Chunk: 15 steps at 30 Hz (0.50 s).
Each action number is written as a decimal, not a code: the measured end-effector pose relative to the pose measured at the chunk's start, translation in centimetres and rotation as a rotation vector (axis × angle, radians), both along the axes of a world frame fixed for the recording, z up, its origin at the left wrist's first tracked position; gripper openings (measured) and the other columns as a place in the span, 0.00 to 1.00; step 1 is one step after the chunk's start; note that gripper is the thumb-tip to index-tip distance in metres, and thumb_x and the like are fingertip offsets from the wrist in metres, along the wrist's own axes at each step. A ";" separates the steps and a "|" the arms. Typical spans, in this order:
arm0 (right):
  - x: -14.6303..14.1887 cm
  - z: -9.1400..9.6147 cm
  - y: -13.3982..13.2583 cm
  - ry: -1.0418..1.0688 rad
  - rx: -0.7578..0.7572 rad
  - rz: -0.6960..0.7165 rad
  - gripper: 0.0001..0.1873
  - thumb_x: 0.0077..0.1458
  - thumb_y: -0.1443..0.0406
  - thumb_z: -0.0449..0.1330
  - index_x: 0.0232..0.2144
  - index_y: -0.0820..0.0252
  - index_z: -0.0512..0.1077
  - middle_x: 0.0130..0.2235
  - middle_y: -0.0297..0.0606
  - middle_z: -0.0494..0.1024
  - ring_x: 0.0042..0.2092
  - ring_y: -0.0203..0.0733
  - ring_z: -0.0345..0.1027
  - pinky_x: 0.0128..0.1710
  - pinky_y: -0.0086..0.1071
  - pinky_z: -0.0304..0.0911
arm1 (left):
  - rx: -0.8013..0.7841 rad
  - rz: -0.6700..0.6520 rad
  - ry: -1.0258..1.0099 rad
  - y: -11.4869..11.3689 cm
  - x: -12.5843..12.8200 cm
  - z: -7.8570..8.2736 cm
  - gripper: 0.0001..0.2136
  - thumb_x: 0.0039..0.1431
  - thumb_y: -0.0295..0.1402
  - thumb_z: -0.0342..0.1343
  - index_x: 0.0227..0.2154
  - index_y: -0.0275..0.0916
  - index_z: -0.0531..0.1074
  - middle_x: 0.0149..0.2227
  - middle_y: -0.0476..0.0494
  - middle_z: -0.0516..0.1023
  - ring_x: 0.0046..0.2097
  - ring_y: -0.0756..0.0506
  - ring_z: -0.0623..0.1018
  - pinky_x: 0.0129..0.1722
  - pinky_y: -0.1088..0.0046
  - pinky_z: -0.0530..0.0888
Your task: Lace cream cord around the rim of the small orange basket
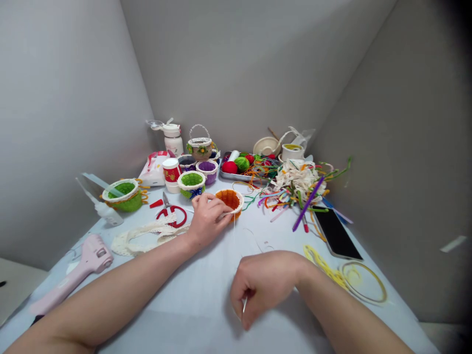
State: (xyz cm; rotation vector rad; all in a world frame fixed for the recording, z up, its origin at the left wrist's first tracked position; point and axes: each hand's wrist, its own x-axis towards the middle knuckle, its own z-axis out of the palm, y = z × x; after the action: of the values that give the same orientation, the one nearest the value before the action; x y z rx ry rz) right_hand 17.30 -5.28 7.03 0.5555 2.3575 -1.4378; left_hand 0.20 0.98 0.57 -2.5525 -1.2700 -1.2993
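My left hand (209, 215) is closed on the rim of a small orange woven basket (228, 198) edged with white lace trim. From that rim a pale thread (234, 228) hangs down toward my right hand. Nearer the front edge, my right hand (263, 281) pinches a thin, shiny needle (244, 306) between thumb and fingers. Its other fingers are curled in. Cream lace ribbon (142, 235) lies loose beside my left wrist, close to red-handled scissors (173, 215).
A pink glue gun (86, 258) and a white glue bottle (108, 213) are at left. Finished baskets (191, 184) stand behind, beside a metal tray (245, 176) of yarn. Right are a scrap heap (300, 179), a phone (337, 233), yellow yarn (324, 265) and a hoop (383, 290).
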 end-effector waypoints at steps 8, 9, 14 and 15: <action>3.1 0.0 2.1 -0.042 0.479 -0.600 0.06 0.51 0.64 0.65 0.34 0.57 0.78 0.24 0.29 0.71 0.24 0.30 0.59 0.25 0.25 0.50 | -0.011 -0.027 0.012 0.1 -0.1 -0.2 0.03 0.60 0.34 0.61 0.33 0.44 0.78 0.36 0.48 0.81 0.45 0.41 0.69 0.47 0.57 0.57; 3.3 -0.1 2.4 -0.022 0.562 -0.693 0.04 0.52 0.66 0.63 0.32 0.57 0.78 0.23 0.29 0.70 0.24 0.31 0.59 0.26 0.25 0.50 | -0.012 -0.028 0.020 0.0 0.0 -0.2 0.03 0.60 0.34 0.61 0.33 0.44 0.79 0.37 0.47 0.81 0.46 0.41 0.69 0.48 0.57 0.57; 3.2 -1.1 3.8 0.220 0.795 -0.928 0.07 0.54 0.69 0.58 0.35 0.57 0.75 0.20 0.26 0.65 0.23 0.31 0.55 0.27 0.26 0.48 | -0.031 -0.036 0.065 -0.2 0.0 -0.2 0.04 0.60 0.35 0.60 0.36 0.46 0.79 0.38 0.48 0.81 0.47 0.41 0.69 0.48 0.57 0.57; 3.0 -1.5 4.0 0.267 0.801 -0.920 0.08 0.54 0.69 0.58 0.37 0.57 0.75 0.20 0.26 0.65 0.23 0.31 0.54 0.27 0.26 0.47 | -0.032 -0.037 0.065 -0.2 -0.1 -0.1 0.04 0.60 0.35 0.60 0.36 0.46 0.78 0.38 0.48 0.81 0.47 0.41 0.69 0.48 0.57 0.57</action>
State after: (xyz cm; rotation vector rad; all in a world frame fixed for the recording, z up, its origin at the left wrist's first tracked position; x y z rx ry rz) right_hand 20.32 -1.26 5.52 1.9459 3.0256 -0.7346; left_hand 0.15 0.77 0.43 -2.6296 -1.2478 -1.2002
